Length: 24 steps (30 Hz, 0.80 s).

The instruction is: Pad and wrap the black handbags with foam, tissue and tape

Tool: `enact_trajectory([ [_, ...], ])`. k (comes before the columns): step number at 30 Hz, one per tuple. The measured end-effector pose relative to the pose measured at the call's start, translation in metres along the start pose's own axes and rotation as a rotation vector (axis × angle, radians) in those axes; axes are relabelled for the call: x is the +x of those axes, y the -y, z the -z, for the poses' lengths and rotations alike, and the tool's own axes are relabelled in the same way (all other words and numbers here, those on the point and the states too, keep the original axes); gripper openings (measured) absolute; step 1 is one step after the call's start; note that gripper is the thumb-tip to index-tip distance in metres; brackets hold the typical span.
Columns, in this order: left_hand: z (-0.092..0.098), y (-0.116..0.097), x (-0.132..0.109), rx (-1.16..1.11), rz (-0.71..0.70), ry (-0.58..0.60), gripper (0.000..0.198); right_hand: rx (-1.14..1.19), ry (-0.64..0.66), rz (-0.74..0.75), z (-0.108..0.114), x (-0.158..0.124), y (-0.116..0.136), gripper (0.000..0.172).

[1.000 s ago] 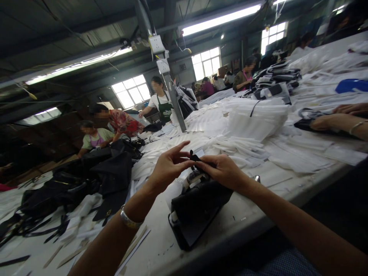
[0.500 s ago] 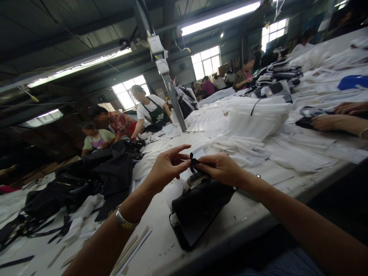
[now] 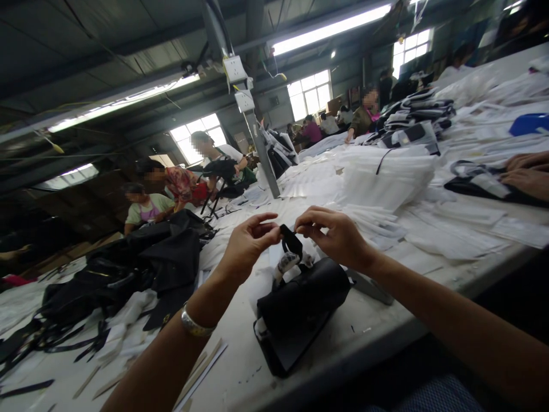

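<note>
A small black bag (image 3: 305,293) stands on the white table in front of me, its flap hanging toward me. Rising from its top is a black strap (image 3: 292,242), with clear plastic wrap (image 3: 288,262) around the hardware at its base. My left hand (image 3: 249,245) pinches the strap's upper end between thumb and fingers. Just right of that end, my right hand (image 3: 338,236) has its thumb and forefinger pressed together at the strap's edge; whether they grip the strap or something tiny is hard to see.
White packing sheets (image 3: 381,177) cover the table beyond the bag. Black bags (image 3: 141,269) lie piled at left, near flat strips (image 3: 199,369). A post with sockets (image 3: 262,151) rises behind. At right, a co-worker's hands (image 3: 529,174) rest on another dark bag; several people work farther back.
My right hand has lifted slightly and shifted off the strap's bunched part, which now stands straighter and shows more. My left hand has closed on its end. A co-worker behind has raised a black bag.
</note>
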<state>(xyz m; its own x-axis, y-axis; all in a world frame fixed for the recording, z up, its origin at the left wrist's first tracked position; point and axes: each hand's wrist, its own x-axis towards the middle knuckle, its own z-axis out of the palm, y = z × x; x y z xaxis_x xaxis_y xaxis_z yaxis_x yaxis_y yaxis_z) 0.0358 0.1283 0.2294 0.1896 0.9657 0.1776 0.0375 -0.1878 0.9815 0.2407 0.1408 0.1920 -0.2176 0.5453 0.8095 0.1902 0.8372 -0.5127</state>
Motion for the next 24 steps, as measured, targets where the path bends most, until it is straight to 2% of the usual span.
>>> enact_trajectory([
  [2,0.004,0.005,0.003,-0.07,0.005,-0.081,0.053,-0.025,-0.023,0.031,-0.006,-0.01,-0.003,0.01],
  [4,0.003,0.007,0.003,-0.091,0.009,-0.118,0.053,-0.065,0.012,0.064,-0.011,-0.021,-0.008,0.013],
  [9,-0.01,-0.007,-0.007,0.073,-0.161,-0.169,0.047,-0.183,0.088,0.153,-0.016,-0.033,-0.015,0.022],
  [11,-0.011,-0.009,-0.008,0.104,-0.175,-0.179,0.048,-0.169,0.116,0.165,-0.015,-0.034,-0.014,0.024],
  [15,-0.008,-0.005,-0.007,0.027,-0.136,-0.205,0.05,0.022,0.072,0.0,-0.011,-0.034,-0.012,0.017],
  [19,-0.008,-0.005,-0.009,0.067,-0.17,-0.147,0.043,0.124,0.046,-0.215,-0.009,-0.025,-0.007,0.027],
  [22,-0.01,-0.01,-0.012,0.15,-0.196,-0.084,0.04,0.161,0.004,-0.25,-0.011,-0.014,-0.003,0.029],
  [24,-0.012,-0.012,-0.015,0.182,-0.238,-0.088,0.038,0.207,0.095,-0.238,-0.014,-0.008,-0.001,0.032],
])
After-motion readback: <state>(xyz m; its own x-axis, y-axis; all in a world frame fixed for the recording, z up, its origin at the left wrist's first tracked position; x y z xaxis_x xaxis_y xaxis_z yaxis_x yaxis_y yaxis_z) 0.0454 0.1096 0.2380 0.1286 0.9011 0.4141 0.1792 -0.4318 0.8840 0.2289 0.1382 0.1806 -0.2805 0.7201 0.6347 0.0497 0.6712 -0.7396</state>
